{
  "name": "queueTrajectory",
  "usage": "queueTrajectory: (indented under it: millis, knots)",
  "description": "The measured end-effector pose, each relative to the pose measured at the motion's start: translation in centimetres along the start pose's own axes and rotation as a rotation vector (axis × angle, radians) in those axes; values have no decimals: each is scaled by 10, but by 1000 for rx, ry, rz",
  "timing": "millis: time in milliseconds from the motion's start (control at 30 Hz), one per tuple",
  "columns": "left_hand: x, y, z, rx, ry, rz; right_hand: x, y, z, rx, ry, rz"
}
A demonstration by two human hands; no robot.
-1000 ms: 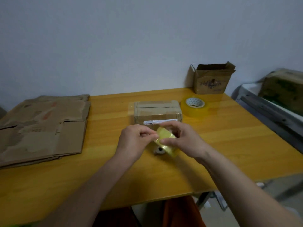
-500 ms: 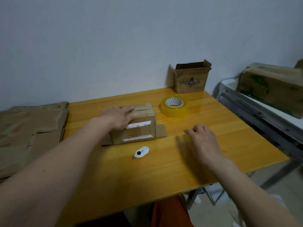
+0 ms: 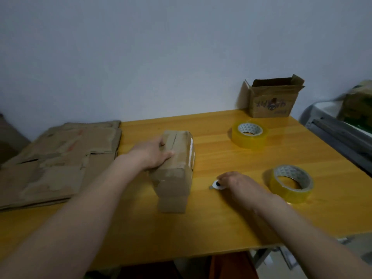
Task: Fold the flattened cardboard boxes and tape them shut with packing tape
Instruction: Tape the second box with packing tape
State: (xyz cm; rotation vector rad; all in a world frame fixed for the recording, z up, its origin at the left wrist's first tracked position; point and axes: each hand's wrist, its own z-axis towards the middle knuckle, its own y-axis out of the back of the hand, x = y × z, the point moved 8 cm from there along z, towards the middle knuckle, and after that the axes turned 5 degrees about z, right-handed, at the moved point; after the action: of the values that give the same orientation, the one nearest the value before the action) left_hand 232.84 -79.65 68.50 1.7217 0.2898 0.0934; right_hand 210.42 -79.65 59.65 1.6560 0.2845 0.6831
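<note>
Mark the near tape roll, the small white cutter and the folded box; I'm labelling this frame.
near tape roll (image 3: 289, 195): head view, outer yellow side.
small white cutter (image 3: 216, 184): head view, white body.
folded box (image 3: 171, 185): head view, near end face.

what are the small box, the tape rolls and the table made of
Small box: brown cardboard, matte, creased, worn edges.
Near tape roll and far tape roll: glossy, see-through yellowish film, likely plastic, on pale printed cores, probably card.
Table: orange-yellow wood or wood-look laminate, visible grain lines, slight sheen.

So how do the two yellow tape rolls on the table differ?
The far tape roll lies flat by the open box; the near tape roll sits tilted beside the right hand. The far one looks wider and thicker-wound. Both are yellowish with white cores.
</note>
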Motion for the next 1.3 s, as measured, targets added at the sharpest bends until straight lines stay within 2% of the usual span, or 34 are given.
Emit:
queueTrajectory:
  millis: [100,167,233,267,333,400,467,600,733,833,967,1100,1233,1300]
  knots:
    - [6,-2,-15,-79,-1,-45,-15,16,1,-54,-70,-43]
    - [11,0,-22,-182,7,-16,-1,39,6,-255,-32,130]
    - [14,0,-24,-349,-74,-71,31,64,11,-442,70,378]
    - [13,-2,-24,-405,-160,-143,51,70,17,-438,124,471]
    - [14,-15,-21,-390,-330,-320,87,67,34,-282,212,558]
    - [20,-29,-21,-313,-407,-473,109,51,49,-90,243,530]
    - [30,-35,-24,-311,-423,-560,116,38,62,-34,245,494]
    - [38,-41,-24,-322,-449,-591,110,31,68,-117,329,507]
    - [32,-44,-15,-348,-490,-572,94,24,64,-120,361,411]
    - [33,-44,-15,-391,-508,-568,102,31,65,-103,279,468]
    - [34,-43,-16,-411,-521,-582,107,38,66,-259,246,450]
    - [35,-40,-14,-404,-535,-565,104,30,67,-197,271,326]
    - [39,-38,-15,-414,-526,-567,115,42,70,-232,199,407]
    - [40,-38,-16,-428,-543,-560,116,37,67,-219,213,358]
